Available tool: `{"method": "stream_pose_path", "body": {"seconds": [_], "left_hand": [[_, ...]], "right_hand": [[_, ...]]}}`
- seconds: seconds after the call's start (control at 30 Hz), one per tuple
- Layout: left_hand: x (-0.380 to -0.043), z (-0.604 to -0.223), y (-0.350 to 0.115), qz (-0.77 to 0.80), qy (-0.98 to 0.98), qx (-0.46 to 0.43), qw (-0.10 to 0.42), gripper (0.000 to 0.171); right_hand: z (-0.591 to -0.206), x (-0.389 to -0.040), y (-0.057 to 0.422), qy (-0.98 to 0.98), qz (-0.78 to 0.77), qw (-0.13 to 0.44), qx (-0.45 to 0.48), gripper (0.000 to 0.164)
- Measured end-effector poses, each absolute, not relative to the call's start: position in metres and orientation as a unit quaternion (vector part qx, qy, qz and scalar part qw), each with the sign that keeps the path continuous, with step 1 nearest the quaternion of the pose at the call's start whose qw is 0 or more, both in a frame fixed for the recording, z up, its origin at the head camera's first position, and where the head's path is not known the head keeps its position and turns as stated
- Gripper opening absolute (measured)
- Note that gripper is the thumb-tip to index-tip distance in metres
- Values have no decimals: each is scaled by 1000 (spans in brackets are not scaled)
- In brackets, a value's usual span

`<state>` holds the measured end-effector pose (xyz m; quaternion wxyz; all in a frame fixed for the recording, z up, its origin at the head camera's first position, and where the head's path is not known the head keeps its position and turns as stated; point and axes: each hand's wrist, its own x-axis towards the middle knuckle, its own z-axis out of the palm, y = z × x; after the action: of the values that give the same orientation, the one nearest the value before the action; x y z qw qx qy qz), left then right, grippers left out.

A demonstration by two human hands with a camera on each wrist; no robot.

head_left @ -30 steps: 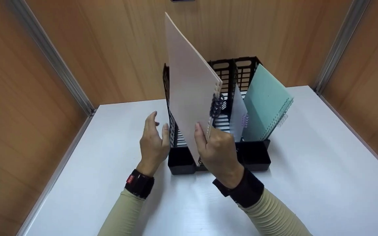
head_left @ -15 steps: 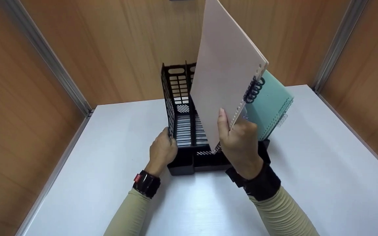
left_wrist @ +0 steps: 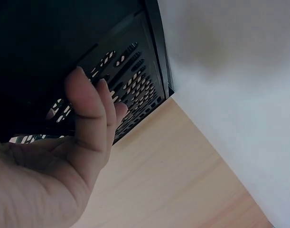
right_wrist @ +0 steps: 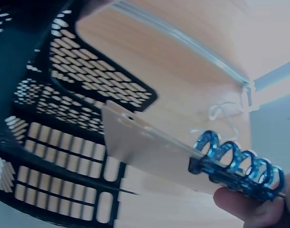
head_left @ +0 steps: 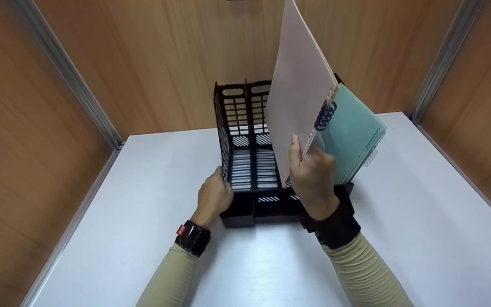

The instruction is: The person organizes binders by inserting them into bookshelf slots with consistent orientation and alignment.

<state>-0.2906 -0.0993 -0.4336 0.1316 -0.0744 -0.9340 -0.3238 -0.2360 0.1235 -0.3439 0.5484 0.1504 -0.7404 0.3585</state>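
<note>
My right hand [head_left: 316, 181] grips a large pale pink ring-bound notebook [head_left: 298, 85] by its spine, thumb on the cover facing left. Its dark plastic coils [right_wrist: 235, 166] look blue in the right wrist view. The notebook stands tilted over a black desktop file rack [head_left: 277, 209], its lower corner at the rack's front lip, right of the two left slots. My left hand [head_left: 215, 194] holds the rack's left side wall near the front. In the left wrist view, the fingers [left_wrist: 90, 111] curl against that perforated wall.
A mint-green notebook [head_left: 356, 132] leans in the rack's right side, partly behind the pink one. The rack stands on a white table [head_left: 164, 170]. Wood-grain panels [head_left: 168, 55] with metal corner strips enclose the back and sides.
The pink notebook has moved right from the rack's left part, rising, then lowering slightly. The left hand has gone from loosely open beside the rack to gripping its side wall.
</note>
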Motion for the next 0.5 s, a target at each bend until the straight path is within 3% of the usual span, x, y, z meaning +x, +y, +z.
{"method": "stream_pose_path", "body": {"seconds": [0.33, 0.5], "left_hand": [[-290, -435, -101, -320, -934, -77, 140, 51], [-289, -436, -102, -311, -936, -79, 146, 49]], "right_hand": [[-371, -262, 113, -744, 338, 555, 152, 11], [-381, -274, 109, -756, 320, 549, 155, 28]]}}
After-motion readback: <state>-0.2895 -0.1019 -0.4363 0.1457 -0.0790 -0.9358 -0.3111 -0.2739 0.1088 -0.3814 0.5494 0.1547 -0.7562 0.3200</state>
